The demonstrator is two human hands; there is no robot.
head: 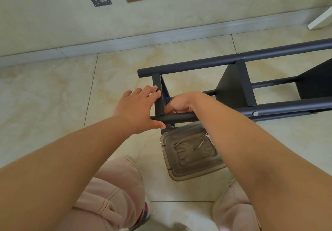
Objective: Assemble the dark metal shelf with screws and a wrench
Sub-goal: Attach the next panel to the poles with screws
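Head view: both hands at the shelf's near-left end.
Left hand (pixel 138 107) lay flat against the shelf (pixel 233 87); right hand (pixel 181 104) curled beside its near tube, grip unclear.

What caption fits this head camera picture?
Left hand steadies the dark shelf; right hand works inside.

- Shelf (pixel 233 87): far end cut off by right edge.
- Right hand (pixel 181 103): fingertips hidden behind near tube; contents unreadable.
- Tray (pixel 172 169): right side covered by forearm.
- Wrench (pixel 208 137): mostly hidden.
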